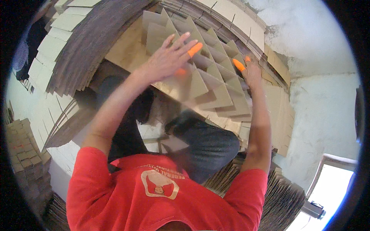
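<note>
At the far left, fanned stacks of notched cardboard strips [58, 50] curve from the top edge down the left side, too many to count, and a lower pile of small cardboard pieces [25, 150] sits near the left rim. One cardboard divider grid [204, 73], a lattice of interlocked strips forming many square cells, lies in the middle over the person's dark-trousered knees [210, 144].

The left hand [169, 57] lies flat on the grid's left part, fingers spread, with one orange finger cot [195, 49] on a fingertip; it pinches nothing. The right hand [250, 71] rests at the grid's right edge, its fingers pointing up and close together; two orange cots [239, 64] show there. Whether it grips a strip cannot be told.

Behind the grid another curved row of cardboard strips [231, 19] runs along the top. Right of the right hand, flat cardboard sheets [279, 104] lean against a white wall [323, 111]. More stacked strips [281, 196] lie under the right elbow. A window frame [331, 181] shows at the lower right.
</note>
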### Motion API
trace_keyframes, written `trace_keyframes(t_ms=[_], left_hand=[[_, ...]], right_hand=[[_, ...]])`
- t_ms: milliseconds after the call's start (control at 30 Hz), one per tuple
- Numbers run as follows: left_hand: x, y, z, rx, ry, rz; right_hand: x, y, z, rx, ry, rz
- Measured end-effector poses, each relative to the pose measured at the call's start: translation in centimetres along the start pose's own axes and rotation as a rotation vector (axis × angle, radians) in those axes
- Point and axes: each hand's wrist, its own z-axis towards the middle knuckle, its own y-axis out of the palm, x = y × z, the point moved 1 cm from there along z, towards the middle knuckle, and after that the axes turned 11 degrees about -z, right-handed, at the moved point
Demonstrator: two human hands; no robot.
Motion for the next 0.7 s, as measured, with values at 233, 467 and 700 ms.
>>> trace_keyframes(t_ms=[233,467,700], left_hand=[[-4.7,1.8,2.2,-0.181,0.045,-0.002],[-6.6,2.2,0.7,-0.101,0.187,-0.049],[-0.1,-9.6,1.5,-0.198,0.188,-0.227]], right_hand=[[-12.6,-5.1,-9.5,-0.115,-0.098,0.096],[-11.2,-2.4,-8.3,-0.024,-0.131,0.021],[-10.9,-11.9,-13.1,0.237,-0.112,-0.116]])
